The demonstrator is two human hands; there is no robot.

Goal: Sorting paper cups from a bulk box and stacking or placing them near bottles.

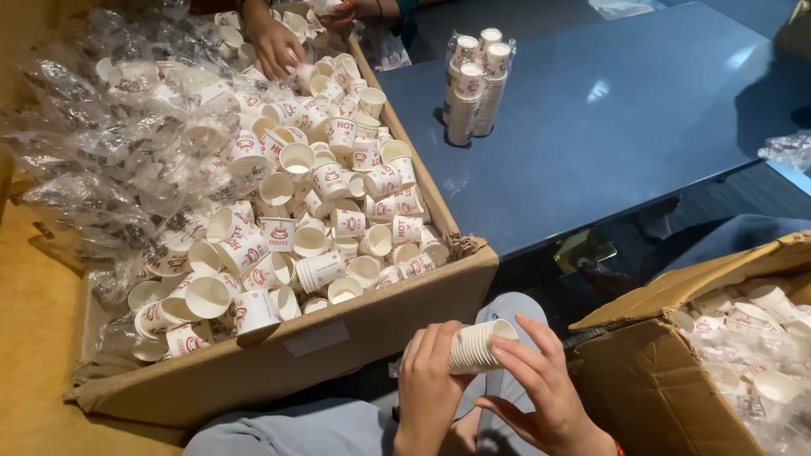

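Below, both hands, left (pixel 428 380) and right (pixel 541 388), gripping cup stack (pixel 477 344), cardboard box (pixel 338 338) heaped with loose paper cups (pixel 321 194)

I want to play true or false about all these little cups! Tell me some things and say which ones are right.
1. Both hands hold a short stack of paper cups. True: the left hand and right hand grip it together.
2. The big cardboard box is full of loose cups. True.
3. The table is red. False: it is blue.
4. Wrapped cup stacks stand on the table. True.
5. Nobody else is reaching into the big box. False: another person's hand is in its far end.
6. The box on the right holds apples. False: it holds cups and plastic wrap.
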